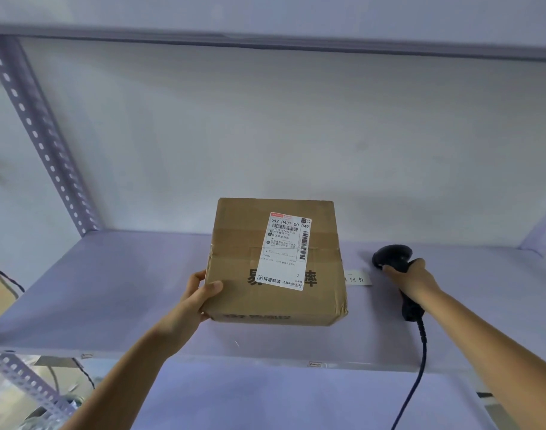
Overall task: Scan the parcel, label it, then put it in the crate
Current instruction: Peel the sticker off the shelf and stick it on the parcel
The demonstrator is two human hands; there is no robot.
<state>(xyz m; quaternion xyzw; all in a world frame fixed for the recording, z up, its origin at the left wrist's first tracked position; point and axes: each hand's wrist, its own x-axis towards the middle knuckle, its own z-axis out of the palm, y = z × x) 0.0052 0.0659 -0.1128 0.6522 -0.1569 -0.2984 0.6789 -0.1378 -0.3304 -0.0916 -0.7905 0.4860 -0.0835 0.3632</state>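
Looks like early days, scanning step in hand. Parcel sitting on the shelf, dead centre of view, shipping label with barcodes facing up. Left hand at 8 o'clock from the box, fingers clamped on its near-left corner, thumb on top. Right hand out at 3 o'clock, wrapped tight round a black corded scanner, head near the box's right edge but apart from it. Can't tell whether the beam has fired yet. Probably still to do: the scan itself, sticking on a new label, dropping it in the crate. No crate in sight.
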